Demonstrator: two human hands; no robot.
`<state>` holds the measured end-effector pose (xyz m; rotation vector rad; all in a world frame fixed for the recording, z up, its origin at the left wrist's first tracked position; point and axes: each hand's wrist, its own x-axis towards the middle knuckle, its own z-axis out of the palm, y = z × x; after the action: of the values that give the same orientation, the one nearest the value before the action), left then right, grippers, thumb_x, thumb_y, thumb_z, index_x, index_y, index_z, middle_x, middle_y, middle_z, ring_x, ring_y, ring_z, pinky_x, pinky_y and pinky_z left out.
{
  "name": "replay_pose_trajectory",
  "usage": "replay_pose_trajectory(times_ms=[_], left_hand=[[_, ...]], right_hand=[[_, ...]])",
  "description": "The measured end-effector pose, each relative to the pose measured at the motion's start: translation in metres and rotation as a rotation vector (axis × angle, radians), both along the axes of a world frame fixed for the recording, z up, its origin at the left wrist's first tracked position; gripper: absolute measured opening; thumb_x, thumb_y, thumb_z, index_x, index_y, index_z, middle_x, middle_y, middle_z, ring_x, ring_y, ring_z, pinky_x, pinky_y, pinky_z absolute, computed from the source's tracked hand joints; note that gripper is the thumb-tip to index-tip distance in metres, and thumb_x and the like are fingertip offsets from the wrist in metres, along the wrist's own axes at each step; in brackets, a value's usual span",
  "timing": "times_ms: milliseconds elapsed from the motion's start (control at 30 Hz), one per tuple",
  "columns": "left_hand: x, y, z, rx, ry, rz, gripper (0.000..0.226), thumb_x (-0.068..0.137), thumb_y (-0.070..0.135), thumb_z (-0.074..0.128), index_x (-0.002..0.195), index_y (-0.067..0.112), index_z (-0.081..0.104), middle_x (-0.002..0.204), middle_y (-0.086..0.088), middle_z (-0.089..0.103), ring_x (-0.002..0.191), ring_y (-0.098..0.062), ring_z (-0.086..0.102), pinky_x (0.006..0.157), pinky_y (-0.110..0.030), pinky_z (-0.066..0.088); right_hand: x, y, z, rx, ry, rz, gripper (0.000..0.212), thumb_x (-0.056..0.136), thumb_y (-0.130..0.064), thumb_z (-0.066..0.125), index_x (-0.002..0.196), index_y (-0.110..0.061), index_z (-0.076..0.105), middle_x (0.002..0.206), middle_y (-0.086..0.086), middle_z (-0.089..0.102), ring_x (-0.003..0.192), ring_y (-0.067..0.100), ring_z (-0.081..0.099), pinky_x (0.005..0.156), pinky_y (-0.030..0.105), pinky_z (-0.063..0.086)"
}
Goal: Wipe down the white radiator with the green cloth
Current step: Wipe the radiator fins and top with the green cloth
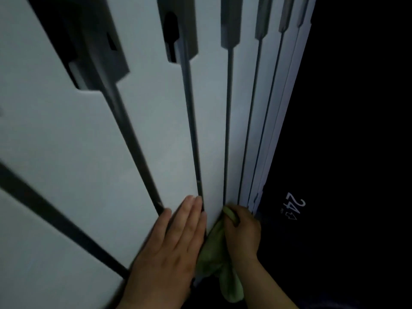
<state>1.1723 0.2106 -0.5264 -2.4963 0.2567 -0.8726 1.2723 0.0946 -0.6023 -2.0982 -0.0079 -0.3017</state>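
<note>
The green cloth [214, 253] is bunched in the right hand [244, 230], low on the white radiator [156, 130]. Its upper end is tucked against the panel edge at the foot of a dark slot [226, 130], and the rest hangs loose below the wrist. The grip of that hand is curled round the cloth, fingers folded over the top of the wad and pressing it toward the slot. The left hand [169, 248] lies flat on the neighbouring panel just beside it. Its grip is spread, with straight fingers close together resting on the white face and fingertips at the next slot over.

The radiator is a row of tall flat panels parted by narrow dark slots that widen into openings at the far end. To the right of the last panel is a dark panel [345, 152] with a lit number display [294, 207].

This looks like the wiping step itself, working an edge or slot at one end of a panel. How much of the radiator is done cannot be told. The next move likely calls for drawing the cloth along the slot under steady pressure, with the left hand bracing
</note>
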Motion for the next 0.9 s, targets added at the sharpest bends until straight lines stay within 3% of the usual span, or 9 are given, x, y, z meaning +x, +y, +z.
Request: replay_pose_trajectory(times_ms=[167,267,367,467,533,633,800,900], left_hand=[[0.002,0.002,-0.004,0.029,0.024,0.016,0.049,0.082,0.021,0.037,0.127,0.003,0.047,0.139,-0.01,0.039,0.132,-0.027,0.025,0.117,-0.043,0.0],[0.006,0.007,-0.006,0.06,0.005,0.017,0.048,0.081,0.021,0.04,0.123,0.002,0.051,0.138,-0.015,0.046,0.128,-0.031,0.035,0.115,-0.043,0.005],[0.006,0.01,-0.009,0.11,-0.009,0.01,0.045,0.082,0.022,0.038,0.12,0.002,0.055,0.133,-0.017,0.046,0.127,-0.032,0.034,0.114,-0.045,0.01],[0.009,0.015,-0.012,0.178,-0.021,0.02,0.044,0.086,0.022,0.031,0.117,0.003,0.056,0.134,-0.019,0.05,0.127,-0.031,0.034,0.113,-0.046,0.012],[0.011,0.017,-0.014,0.221,-0.031,0.008,0.045,0.086,0.024,0.03,0.117,0.003,0.056,0.136,-0.017,0.047,0.127,-0.031,0.034,0.113,-0.047,0.012],[0.013,0.017,-0.013,0.212,-0.031,0.0,0.045,0.088,0.023,0.031,0.119,0.002,0.056,0.136,-0.02,0.047,0.127,-0.031,0.035,0.113,-0.047,0.011],[0.011,0.015,-0.013,0.129,-0.009,0.01,0.045,0.087,0.02,0.036,0.122,0.0,0.054,0.139,-0.022,0.044,0.129,-0.031,0.032,0.113,-0.047,0.007],[0.01,0.012,-0.014,0.092,0.017,0.029,0.046,0.083,0.022,0.04,0.122,0.001,0.054,0.14,-0.019,0.042,0.131,-0.03,0.03,0.114,-0.047,0.005]], right_hand=[[0.001,0.001,-0.039,0.016,-0.007,0.056,0.026,0.072,-0.002,0.061,0.096,-0.001,0.07,0.096,0.014,0.069,0.089,0.028,0.064,0.086,0.041,0.048],[0.006,-0.002,-0.063,-0.011,-0.005,0.071,0.025,0.071,0.0,0.061,0.094,-0.001,0.071,0.094,0.014,0.07,0.088,0.022,0.063,0.086,0.032,0.044],[0.009,-0.009,-0.078,-0.12,0.154,0.148,0.021,0.079,0.003,0.06,0.096,-0.003,0.07,0.097,0.012,0.069,0.092,0.025,0.063,0.08,0.019,0.041],[0.015,-0.006,-0.098,-0.323,0.411,0.212,0.026,0.09,-0.014,0.05,0.113,-0.016,0.063,0.116,0.002,0.063,0.107,0.018,0.057,0.086,0.021,0.039],[0.019,0.0,-0.105,-0.322,0.538,0.181,0.028,0.093,-0.018,0.042,0.118,-0.02,0.057,0.122,0.001,0.059,0.111,0.017,0.054,0.085,0.02,0.04],[0.023,0.006,-0.108,-0.155,0.629,0.128,0.028,0.093,-0.013,0.041,0.115,-0.014,0.059,0.12,0.007,0.06,0.109,0.02,0.055,0.069,0.018,0.036],[0.016,-0.003,-0.113,0.177,0.736,0.116,0.028,0.092,-0.013,0.049,0.116,-0.009,0.061,0.121,0.01,0.059,0.111,0.024,0.054,0.086,0.02,0.04],[0.014,-0.009,-0.109,0.339,0.778,0.129,0.02,0.089,-0.009,0.055,0.105,0.0,0.063,0.108,0.014,0.062,0.093,0.02,0.056,0.075,0.02,0.044]])
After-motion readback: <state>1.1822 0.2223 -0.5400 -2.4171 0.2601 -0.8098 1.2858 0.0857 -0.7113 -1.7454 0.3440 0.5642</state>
